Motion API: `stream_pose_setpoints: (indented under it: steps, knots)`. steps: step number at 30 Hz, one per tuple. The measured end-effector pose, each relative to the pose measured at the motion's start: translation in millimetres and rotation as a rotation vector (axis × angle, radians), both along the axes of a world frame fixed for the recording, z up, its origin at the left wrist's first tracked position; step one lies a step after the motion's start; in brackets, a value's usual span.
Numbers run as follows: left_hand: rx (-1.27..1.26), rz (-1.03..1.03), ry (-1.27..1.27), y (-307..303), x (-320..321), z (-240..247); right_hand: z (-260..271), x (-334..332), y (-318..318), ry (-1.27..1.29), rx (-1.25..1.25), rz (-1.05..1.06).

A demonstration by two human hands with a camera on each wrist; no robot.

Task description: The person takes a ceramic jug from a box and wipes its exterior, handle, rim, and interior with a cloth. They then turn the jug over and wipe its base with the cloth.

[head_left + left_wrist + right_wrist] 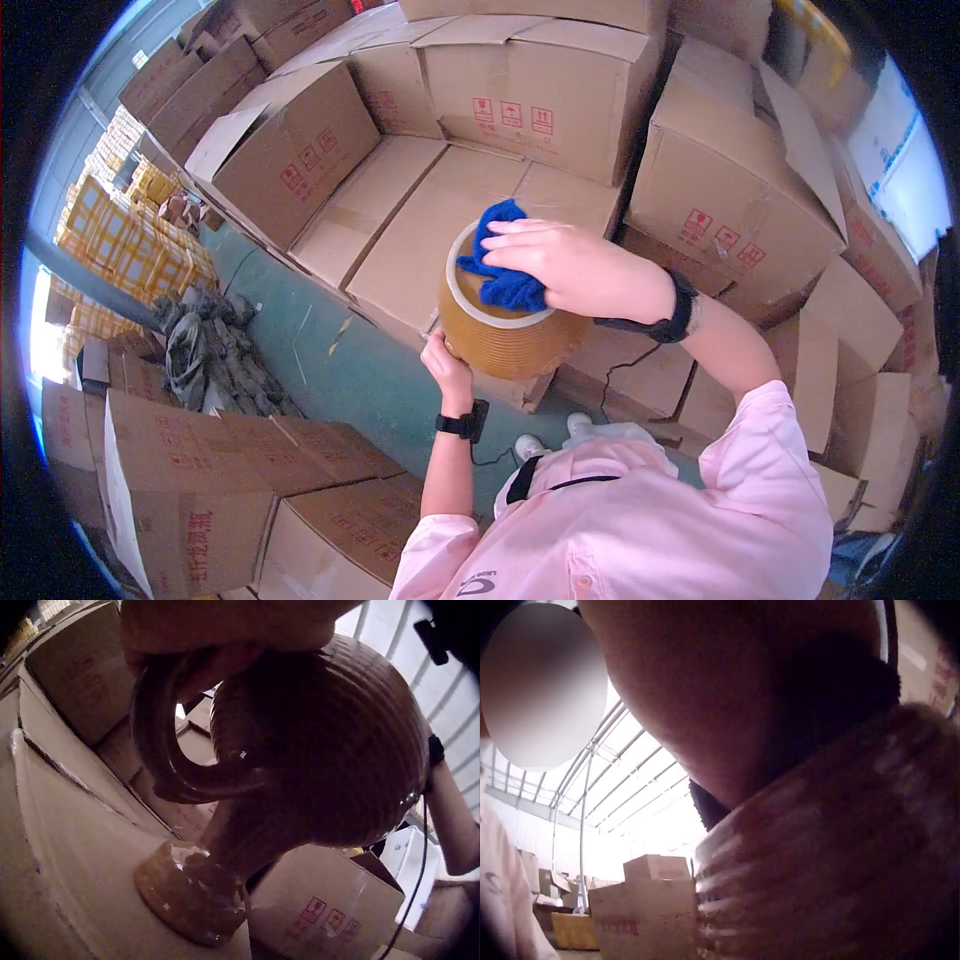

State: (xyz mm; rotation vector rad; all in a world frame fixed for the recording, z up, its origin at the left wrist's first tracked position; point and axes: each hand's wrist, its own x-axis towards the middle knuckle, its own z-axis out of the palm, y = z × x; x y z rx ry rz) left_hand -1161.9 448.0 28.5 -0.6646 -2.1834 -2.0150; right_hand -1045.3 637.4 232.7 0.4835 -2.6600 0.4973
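Observation:
A brown ribbed jug (515,348) is held tilted, its pale-rimmed round end facing up. My right hand (575,268) holds a bunched blue cloth (514,291) against that end, fingers bent over the cloth. At the jug's left side is my left hand (449,368). In the left wrist view, that hand (225,626) grips the curved handle (154,739) at its upper part; the narrow neck and flared end (191,900) point down. The right wrist view shows my right hand (697,690) close above the ribbed body (832,862); its fingertips are hidden there.
Cardboard boxes (555,105) stand beyond the jug, with lower flat ones (440,225) in front of them. More boxes (200,480) stand at the lower left and right. Dark crumpled material (215,350) lies on the green floor (290,335). A black cable (612,378) hangs near the right boxes.

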Motion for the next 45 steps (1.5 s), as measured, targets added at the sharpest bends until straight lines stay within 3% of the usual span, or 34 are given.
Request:
stream_pose_setpoints:
  steps: [8, 10, 13, 16, 18, 23, 25, 30, 34, 37, 39, 43, 45]
  knots:
    - [0.009, 0.020, 0.070, -0.7, -4.9, -16.1, 0.4, 3.7, 7.1, -0.154, -0.177, 0.328]
    - [-0.018, 0.044, 0.158, 1.3, -6.3, -18.2, 5.8, 13.3, 14.1, -0.164, -0.112, 0.275]
    - [0.064, 0.004, 0.043, 1.2, -4.7, -14.2, 21.5, 24.2, 24.9, -0.154, 0.040, 0.069]
    - [0.059, 0.013, 0.080, 1.7, -10.5, -24.6, -7.3, 22.1, 38.0, 0.182, -0.481, -0.226]
    - [0.056, -0.011, 0.043, 0.8, -3.4, -9.7, -25.6, 21.3, 47.4, 0.186, -0.774, -0.285]
    - [0.054, 0.007, 0.073, 0.4, -6.4, -16.2, -100.5, 29.5, 22.2, 0.158, -1.241, -0.184]
    - [0.006, 0.056, 0.170, 2.2, -3.0, -10.8, -115.9, 34.8, 15.2, 0.264, -1.154, -0.240]
    - [0.089, -0.010, 0.051, 5.6, -7.1, -12.3, -151.7, 54.0, -7.4, 0.477, -0.795, -0.433]
    - [0.072, -0.006, 0.049, 3.9, -6.6, -10.3, -151.4, 71.4, -39.1, 0.479, -0.650, -0.541]
    - [-0.034, 0.030, 0.169, 3.2, -6.9, -6.7, -152.9, 75.7, -54.8, 0.499, -0.548, -0.548]
    - [0.022, 0.004, 0.130, 3.7, -7.1, -7.3, -153.8, 76.7, -58.8, 0.516, -0.445, -0.545]
    - [0.022, -0.003, 0.142, 3.8, -5.9, -1.7, -157.6, 74.0, -68.6, 0.608, -0.052, -0.458]
    - [0.053, -0.037, 0.100, 1.2, -7.7, -10.4, -139.9, 73.9, -69.0, 0.538, 0.139, -0.316]
